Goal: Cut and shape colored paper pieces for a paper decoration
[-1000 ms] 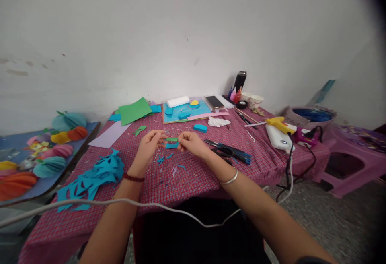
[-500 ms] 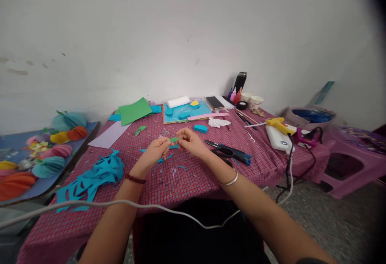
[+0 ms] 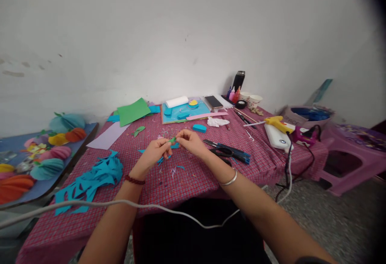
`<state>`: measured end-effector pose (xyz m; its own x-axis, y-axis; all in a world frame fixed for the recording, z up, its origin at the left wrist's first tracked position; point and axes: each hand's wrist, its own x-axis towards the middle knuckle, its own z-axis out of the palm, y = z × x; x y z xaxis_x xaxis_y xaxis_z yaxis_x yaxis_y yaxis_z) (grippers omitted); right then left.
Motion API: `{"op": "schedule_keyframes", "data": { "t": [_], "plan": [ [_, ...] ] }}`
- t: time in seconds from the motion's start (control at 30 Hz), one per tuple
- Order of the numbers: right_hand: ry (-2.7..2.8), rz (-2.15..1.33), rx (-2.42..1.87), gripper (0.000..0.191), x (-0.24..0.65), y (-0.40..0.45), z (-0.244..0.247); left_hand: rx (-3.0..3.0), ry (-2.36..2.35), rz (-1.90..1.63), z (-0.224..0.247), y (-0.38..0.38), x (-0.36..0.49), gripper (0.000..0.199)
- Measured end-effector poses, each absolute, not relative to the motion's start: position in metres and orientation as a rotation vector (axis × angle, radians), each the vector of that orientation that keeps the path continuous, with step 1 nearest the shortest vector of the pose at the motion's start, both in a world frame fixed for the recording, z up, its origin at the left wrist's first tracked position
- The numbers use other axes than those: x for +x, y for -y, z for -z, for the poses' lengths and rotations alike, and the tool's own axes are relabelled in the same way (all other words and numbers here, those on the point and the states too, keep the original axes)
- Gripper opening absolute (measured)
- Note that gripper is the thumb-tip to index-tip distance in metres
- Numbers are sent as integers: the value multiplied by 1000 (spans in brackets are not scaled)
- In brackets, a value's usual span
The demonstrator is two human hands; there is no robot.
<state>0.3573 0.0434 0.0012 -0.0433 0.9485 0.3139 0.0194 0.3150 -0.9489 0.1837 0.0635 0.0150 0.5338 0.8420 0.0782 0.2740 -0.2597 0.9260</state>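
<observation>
A small piece of green paper (image 3: 172, 139) is pinched between both hands above the middle of the table. My left hand (image 3: 157, 151) grips its left end with closed fingers. At the other end, my right hand (image 3: 190, 142) has its thumb and fingertips pressed on it. Below the hands lie blue paper scraps (image 3: 161, 160) and thin slivers. Black-handled scissors (image 3: 223, 152) rest right of my right hand, by a blue cutter (image 3: 239, 156). Green paper leaves (image 3: 138, 130) lie beyond my left hand.
A heap of blue cut paper (image 3: 102, 171) lies on the left. Green sheets (image 3: 134, 112) and a lilac sheet (image 3: 108, 136) are behind it. On the right, a yellow glue gun (image 3: 279, 124) rests on a white box (image 3: 276, 138). A white cable (image 3: 129, 203) crosses in front of me.
The green paper has turned in my fingers and now looks bent or folded, where it lay flatter before. Both hands still pinch it in nearly the same place. The view has shifted slightly.
</observation>
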Motion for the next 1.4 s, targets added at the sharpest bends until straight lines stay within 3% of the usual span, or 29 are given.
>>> {"op": "schedule_keyframes", "data": {
  "t": [0.83, 1.17, 1.4],
  "plan": [
    [1387, -819, -1030, 9, 362, -49, 5, 2134, -1025, -611, -14, -64, 183, 40],
    [1383, -798, -994, 9, 362, -49, 5, 2377, -1164, -971, -9, -62, 186, 43],
    [1372, -680, -986, 6, 363, -48, 1, 2548, -1158, -886, -10, -58, 188, 41]
  ]
}}
